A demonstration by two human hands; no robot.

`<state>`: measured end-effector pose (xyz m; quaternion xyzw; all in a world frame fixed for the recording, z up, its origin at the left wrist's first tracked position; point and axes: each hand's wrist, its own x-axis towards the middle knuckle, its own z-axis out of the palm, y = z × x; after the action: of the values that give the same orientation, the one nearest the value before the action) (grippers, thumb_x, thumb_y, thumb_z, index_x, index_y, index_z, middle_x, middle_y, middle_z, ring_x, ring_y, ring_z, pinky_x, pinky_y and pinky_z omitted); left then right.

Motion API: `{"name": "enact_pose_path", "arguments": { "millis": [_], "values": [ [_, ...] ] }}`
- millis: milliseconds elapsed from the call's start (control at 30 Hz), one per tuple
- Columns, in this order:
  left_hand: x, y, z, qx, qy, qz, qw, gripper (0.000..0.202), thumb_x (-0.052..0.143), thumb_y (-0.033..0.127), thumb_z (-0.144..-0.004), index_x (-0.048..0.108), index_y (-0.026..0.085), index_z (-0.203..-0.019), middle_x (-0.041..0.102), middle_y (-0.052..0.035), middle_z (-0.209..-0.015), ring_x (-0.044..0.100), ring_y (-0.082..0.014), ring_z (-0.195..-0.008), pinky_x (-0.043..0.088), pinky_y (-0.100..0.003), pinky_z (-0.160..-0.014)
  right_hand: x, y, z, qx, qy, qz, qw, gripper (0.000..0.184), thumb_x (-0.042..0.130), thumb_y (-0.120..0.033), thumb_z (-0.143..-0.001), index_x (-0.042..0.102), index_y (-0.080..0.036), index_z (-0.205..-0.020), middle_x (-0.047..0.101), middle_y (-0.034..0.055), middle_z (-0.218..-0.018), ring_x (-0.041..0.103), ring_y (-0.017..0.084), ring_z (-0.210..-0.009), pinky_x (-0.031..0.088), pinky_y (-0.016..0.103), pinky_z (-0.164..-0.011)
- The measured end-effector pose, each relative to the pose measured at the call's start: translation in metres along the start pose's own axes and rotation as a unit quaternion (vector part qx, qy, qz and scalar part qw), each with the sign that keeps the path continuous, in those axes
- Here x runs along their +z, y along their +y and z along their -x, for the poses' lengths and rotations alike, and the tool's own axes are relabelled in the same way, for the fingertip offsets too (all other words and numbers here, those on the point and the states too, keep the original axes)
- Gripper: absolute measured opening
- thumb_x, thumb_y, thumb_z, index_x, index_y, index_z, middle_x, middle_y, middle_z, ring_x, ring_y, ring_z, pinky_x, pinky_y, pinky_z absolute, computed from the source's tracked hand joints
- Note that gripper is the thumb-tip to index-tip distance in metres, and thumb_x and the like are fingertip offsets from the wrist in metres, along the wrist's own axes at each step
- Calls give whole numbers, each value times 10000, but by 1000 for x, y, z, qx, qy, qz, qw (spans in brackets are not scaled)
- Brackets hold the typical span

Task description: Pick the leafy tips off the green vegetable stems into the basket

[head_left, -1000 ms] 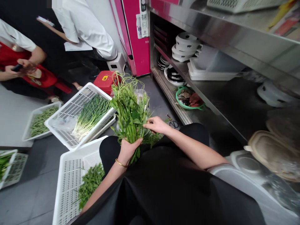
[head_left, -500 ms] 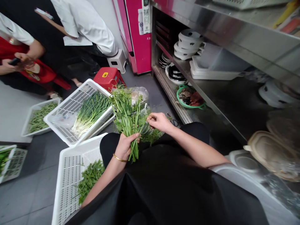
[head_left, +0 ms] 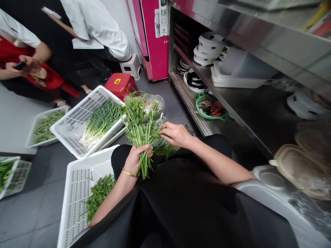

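Observation:
My left hand [head_left: 136,159], with a gold bangle on the wrist, is closed round the stems of a bunch of leafy green herbs [head_left: 139,120] held upright over my lap. My right hand [head_left: 175,133] is pinched on leaves at the right side of the same bunch. More loose greens [head_left: 165,150] lie on my black-clothed lap below that hand. A white slotted basket [head_left: 74,193] with picked greens [head_left: 99,194] sits at my left knee.
A tilted white basket [head_left: 77,119] of scallions [head_left: 99,122], a tray of green beans [head_left: 43,127], a red stool [head_left: 120,83] and a plastic bag [head_left: 153,102] lie ahead on the floor. Two people sit far left. Steel shelves [head_left: 232,100] with plates run along the right.
The herb bunch has dropped lower and looks shorter. My right hand shifted slightly along the bunch's right side, still pinching leaves. The view moved a little.

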<state>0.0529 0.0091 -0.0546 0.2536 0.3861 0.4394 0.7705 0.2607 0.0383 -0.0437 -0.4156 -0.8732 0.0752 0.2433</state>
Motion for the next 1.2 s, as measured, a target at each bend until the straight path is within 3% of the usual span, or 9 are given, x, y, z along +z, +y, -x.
{"name": "enact_pose_path", "arguments": {
  "millis": [200,300,500,633,767,900,1100,1167,1200],
  "values": [
    [-7,-1,-1,-27,8,-1,1000,246,698,106,-621,597,96,-846,570,-6,-580,478,-67,-457,398,-181,-419,6,-12,0,27,-51,8,998,198,437,-234,-856,609,-150,-805,578,57,-805,504,122,-689,323,229,-564],
    [-6,-3,0,-29,21,-17,999,220,705,89,-602,588,99,-789,570,-7,-568,486,-72,-460,397,-180,-415,14,-14,-4,112,35,-70,991,113,469,-167,-749,574,-148,-710,574,48,-770,509,121,-677,360,229,-588],
    [-11,0,2,19,33,-13,999,339,721,112,-585,608,113,-904,585,7,-600,492,-70,-460,408,-184,-426,-14,41,18,337,181,-377,844,185,438,-332,-763,531,-172,-770,577,5,-652,469,87,-447,366,222,-432],
    [-19,-3,-2,110,92,-58,988,364,754,169,-571,628,130,-910,628,-1,-624,530,-87,-466,431,-199,-444,-28,66,42,406,37,-210,889,245,511,-397,-737,575,-161,-749,624,50,-677,539,119,-502,408,249,-488],
    [-13,-14,-6,174,111,-108,973,301,774,194,-575,635,135,-835,639,2,-630,557,-104,-492,462,-220,-482,3,22,24,347,-85,-202,912,345,672,-499,-625,608,-162,-662,634,46,-648,593,153,-611,427,246,-557],
    [-5,-21,-3,173,107,-142,969,328,786,209,-563,637,139,-847,654,-5,-666,565,-119,-507,480,-247,-503,33,-22,-10,303,-69,-458,833,395,612,-542,-694,577,-150,-681,563,-28,-516,493,80,-414,370,195,-418],
    [-29,-16,-3,119,88,-77,986,305,758,227,-583,621,131,-839,650,-28,-689,529,-90,-492,429,-218,-458,-6,-21,-38,317,162,-617,702,335,655,-468,-689,526,-159,-706,545,-43,-525,477,56,-400,375,171,-377],
    [-39,-17,-7,109,64,-44,991,315,751,233,-582,600,148,-845,617,-10,-665,488,-74,-467,397,-206,-430,-21,-42,-57,253,183,-626,714,315,581,-478,-760,552,-168,-803,557,-34,-593,494,51,-443,403,168,-409],
    [-43,-19,-9,110,65,-42,991,310,746,250,-586,590,160,-838,595,2,-644,469,-72,-455,382,-205,-416,-26,-58,-68,205,133,-616,749,317,561,-477,-778,570,-164,-836,566,-23,-616,514,57,-472,430,177,-440]
  ]
}}
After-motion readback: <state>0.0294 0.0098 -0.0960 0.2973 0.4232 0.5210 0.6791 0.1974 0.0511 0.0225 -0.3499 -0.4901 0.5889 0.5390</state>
